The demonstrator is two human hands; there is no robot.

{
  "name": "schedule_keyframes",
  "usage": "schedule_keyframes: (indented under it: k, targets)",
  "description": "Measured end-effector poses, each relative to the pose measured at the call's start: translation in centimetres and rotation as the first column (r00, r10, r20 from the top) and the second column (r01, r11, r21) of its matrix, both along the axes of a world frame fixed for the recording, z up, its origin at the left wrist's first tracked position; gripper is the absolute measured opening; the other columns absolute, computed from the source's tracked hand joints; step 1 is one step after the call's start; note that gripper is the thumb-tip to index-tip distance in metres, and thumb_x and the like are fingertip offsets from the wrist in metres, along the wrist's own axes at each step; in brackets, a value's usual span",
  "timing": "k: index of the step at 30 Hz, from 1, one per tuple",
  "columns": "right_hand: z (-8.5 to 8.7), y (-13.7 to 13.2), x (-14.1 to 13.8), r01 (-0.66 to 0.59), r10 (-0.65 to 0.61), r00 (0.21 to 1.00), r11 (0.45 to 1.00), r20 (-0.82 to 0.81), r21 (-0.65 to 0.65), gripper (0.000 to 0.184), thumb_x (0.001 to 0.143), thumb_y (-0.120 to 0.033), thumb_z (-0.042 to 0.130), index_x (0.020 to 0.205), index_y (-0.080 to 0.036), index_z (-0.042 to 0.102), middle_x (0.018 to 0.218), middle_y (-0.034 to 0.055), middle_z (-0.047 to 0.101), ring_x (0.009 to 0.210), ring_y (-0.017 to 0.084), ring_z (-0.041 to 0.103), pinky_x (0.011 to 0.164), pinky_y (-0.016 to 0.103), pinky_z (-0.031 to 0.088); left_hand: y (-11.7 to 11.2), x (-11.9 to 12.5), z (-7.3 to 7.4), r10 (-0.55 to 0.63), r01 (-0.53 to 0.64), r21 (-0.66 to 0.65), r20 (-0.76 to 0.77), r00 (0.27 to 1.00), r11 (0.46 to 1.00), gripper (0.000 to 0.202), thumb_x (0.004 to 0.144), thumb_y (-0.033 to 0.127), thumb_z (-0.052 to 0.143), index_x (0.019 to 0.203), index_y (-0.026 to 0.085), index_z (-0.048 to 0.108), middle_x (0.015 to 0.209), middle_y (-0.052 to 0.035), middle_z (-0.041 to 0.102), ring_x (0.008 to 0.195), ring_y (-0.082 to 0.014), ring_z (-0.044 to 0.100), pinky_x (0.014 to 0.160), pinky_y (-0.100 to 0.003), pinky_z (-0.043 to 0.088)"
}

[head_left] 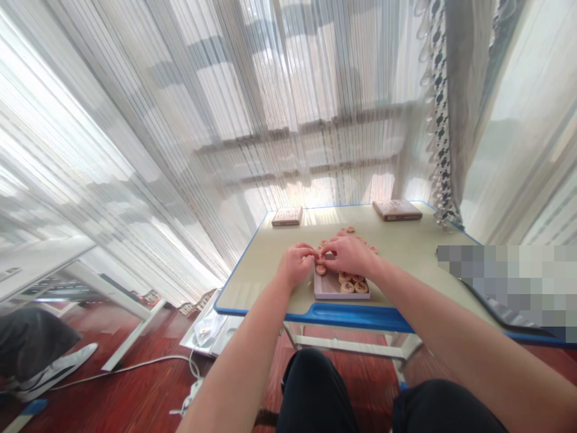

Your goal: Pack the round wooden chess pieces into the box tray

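Floor: a white shoe point(58, 364) and a white cable point(135, 362) lie on the red-brown boards, well left of the table.
Table: beige top with a blue rim point(351, 316).
Small box: point(287, 216) lies flat at the far edge, on the left side.
Left hand: point(295, 264) rests just beside the left wall of the tray. The fingers are curled and drawn together, and their tips meet the tips of the other hand. I cannot tell if they pinch a piece.
Tray: point(328, 290) shallow and white, near the front edge.
Pieces in tray: point(347, 287) round wooden discs, lying flat in the right half.
Right hand: point(350, 255) palm down over the far part of the tray, fingers bent together. Its grip is hidden.
Loose pieces: point(348, 230) scattered on the table behind both hands.
Large box: point(396, 210) at the far edge, on the right side.
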State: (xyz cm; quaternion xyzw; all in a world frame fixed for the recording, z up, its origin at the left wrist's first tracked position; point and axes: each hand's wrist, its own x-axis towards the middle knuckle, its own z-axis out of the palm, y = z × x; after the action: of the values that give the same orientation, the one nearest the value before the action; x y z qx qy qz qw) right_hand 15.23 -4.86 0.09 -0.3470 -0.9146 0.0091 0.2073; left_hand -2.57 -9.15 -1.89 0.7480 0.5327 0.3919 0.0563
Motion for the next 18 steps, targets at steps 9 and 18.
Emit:
schedule_keyframes:
  k: [9, 18]
  targets:
    - [0.0, 1.3, 0.8, 0.146, -0.151, 0.977, 0.988, -0.149, -0.044, 0.026, 0.078, -0.031, 0.05, 0.086, -0.023, 0.074, 0.076, 0.0029, 0.068, 0.081, 0.018, 0.056, 0.075, 0.026, 0.04, 0.3, 0.2, -0.1, 0.063, -0.064, 0.019, 0.016, 0.998, 0.998, 0.029, 0.075, 0.011, 0.045, 0.082, 0.018, 0.073, 0.086, -0.0043, 0.068, 0.085, -0.0165, 0.062, 0.085, -0.028, 0.047]
    - [-0.2, 3.2, 2.2, 0.435, -0.44, 0.88, 0.898, -0.181, -0.069, 0.034, 0.085, -0.032, 0.042, 0.102, -0.02, 0.068, 0.1, 0.0086, 0.064, 0.097, 0.022, 0.056, 0.085, 0.03, 0.041, 4.2, -0.4, 1.5, 0.185, -0.131, -0.206, 0.27, 0.945, 0.97, 0.033, 0.079, 0.023, 0.044, 0.102, 0.015, 0.066, 0.105, -0.0081, 0.067, 0.097, -0.0198, 0.06, 0.091, -0.033, 0.045]
